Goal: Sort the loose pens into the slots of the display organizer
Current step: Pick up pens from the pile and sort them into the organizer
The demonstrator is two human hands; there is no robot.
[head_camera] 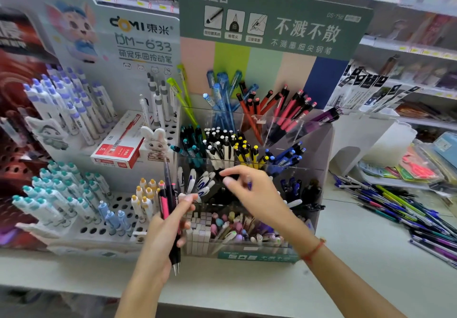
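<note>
Between both hands [163,231] [249,194], gripped pens [170,209].

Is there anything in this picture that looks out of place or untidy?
Yes. A heap of loose pens lies unsorted on the shelf right of the clear organizer. Also, a red pen box lies tilted on the white peg rack, where pens otherwise stand upright.

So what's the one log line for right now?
left hand: grips pen bundle | right hand: over organizer, contents unclear
</note>
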